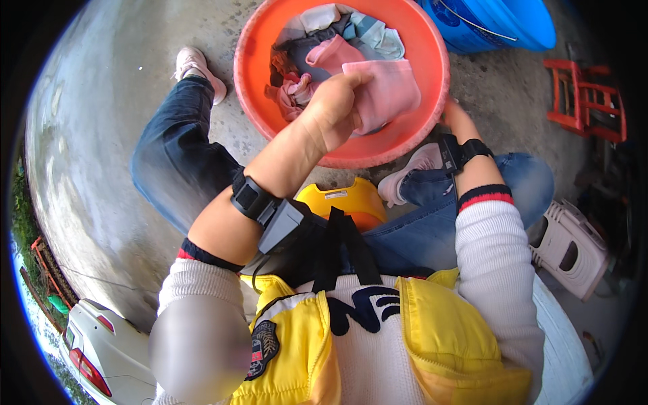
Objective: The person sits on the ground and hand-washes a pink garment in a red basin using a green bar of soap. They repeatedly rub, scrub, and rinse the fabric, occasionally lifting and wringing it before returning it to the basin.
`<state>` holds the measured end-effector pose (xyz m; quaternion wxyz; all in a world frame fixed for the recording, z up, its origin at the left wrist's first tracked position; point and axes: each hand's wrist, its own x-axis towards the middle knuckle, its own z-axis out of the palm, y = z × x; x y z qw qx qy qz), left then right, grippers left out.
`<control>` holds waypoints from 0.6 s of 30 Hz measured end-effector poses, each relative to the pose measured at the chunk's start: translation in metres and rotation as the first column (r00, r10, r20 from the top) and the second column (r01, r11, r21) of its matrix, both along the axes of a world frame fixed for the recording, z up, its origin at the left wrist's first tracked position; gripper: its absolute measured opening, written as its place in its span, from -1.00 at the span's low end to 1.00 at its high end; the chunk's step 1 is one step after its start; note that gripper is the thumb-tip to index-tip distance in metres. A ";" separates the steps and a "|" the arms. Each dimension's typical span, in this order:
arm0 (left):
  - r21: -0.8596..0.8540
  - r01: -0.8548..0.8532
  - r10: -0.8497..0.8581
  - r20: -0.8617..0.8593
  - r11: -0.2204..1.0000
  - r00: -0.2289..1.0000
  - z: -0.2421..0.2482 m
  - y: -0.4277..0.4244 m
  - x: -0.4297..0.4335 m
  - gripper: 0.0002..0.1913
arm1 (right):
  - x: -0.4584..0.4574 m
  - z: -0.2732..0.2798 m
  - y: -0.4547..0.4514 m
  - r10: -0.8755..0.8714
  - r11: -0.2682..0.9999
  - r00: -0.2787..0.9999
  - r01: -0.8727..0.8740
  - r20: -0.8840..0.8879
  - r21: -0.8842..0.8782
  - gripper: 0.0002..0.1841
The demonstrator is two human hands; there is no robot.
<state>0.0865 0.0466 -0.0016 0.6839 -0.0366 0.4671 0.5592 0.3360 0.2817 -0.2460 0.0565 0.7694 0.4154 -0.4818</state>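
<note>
Wet-looking clothes lie inside an orange plastic basin (341, 157) on the floor before me. My left hand (338, 104) is over the basin, its thumb and fingers closed on a folded pink cloth (390, 91). Another pink fold (331, 54) lies just above it, beside dark garments, a light blue-grey cloth (377, 38) and a whitish piece (320, 17). A twisted pink and red cloth (296, 93) rests at the basin's left side. My right hand (453, 114) is blurred at the outer right of the basin's rim; its fingers are mostly hidden.
A blue bucket (529, 25) with a wire handle stands beyond the basin on the right. Below the basin, between my legs, is a yellow plastic object (344, 200). Further right are a red stool-like frame (582, 98) and a pale plastic stool (574, 250). A white car (104, 349) is at lower left.
</note>
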 end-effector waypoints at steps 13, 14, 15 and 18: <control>-0.042 -0.135 0.135 -0.008 0.990 0.991 -0.015 0.003 0.002 -0.63 | 0.034 -0.049 -0.025 0.264 0.872 0.875 -0.396 0.406 0.286 -0.26; -0.025 -0.131 0.131 0.002 0.991 0.991 -0.015 0.004 0.000 -0.63 | 0.022 -0.023 -0.023 0.257 0.799 0.793 -0.496 0.552 0.341 -0.53; -0.017 -0.109 0.109 -0.023 0.994 0.994 -0.014 0.004 -0.001 -0.63 | 0.008 0.008 -0.018 0.176 0.725 0.896 -0.398 0.408 0.562 -0.60; 0.008 -0.069 0.070 -0.036 0.998 0.997 -0.009 0.001 -0.006 -0.62 | -0.044 0.104 0.005 0.207 0.156 0.970 0.098 -0.129 0.983 -0.66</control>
